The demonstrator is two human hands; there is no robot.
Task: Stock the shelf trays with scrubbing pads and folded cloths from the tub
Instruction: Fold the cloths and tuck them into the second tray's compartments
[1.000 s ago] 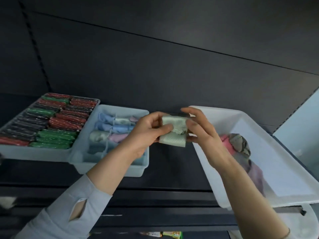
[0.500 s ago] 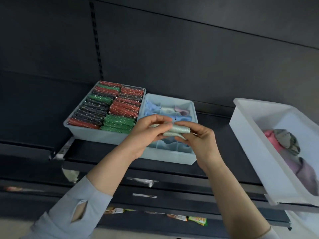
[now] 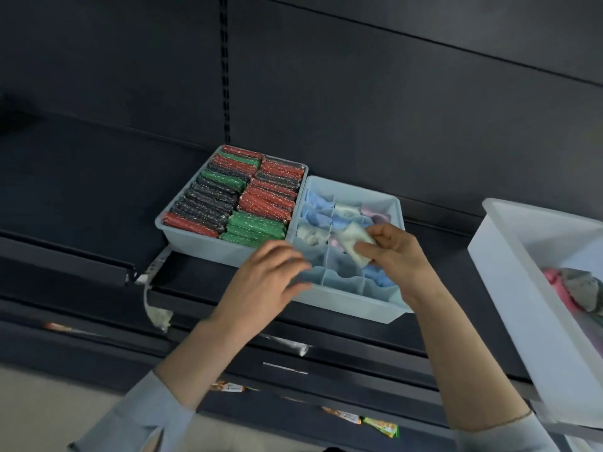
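Head view: your right hand (image 3: 396,252) is pinching the folded cloth (image 3: 354,244) directly over the divided tray (image 3: 349,303); your left hand (image 3: 267,272) is hovering relaxed, empty, alongside.

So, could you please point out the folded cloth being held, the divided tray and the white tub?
folded cloth (image 3: 354,244): head view, on its pale folded face.
divided tray (image 3: 346,306): head view, on its near outer wall.
white tub (image 3: 509,288): head view, on its left outer wall.

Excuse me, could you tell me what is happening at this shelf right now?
A person is stocking shelf trays. Their right hand pinches a folded pale green cloth over the divided tray; the left hand hovers at its front edge, holding nothing. The neighbouring tray is packed with scrubbing pads. More cloths wait in the white tub.
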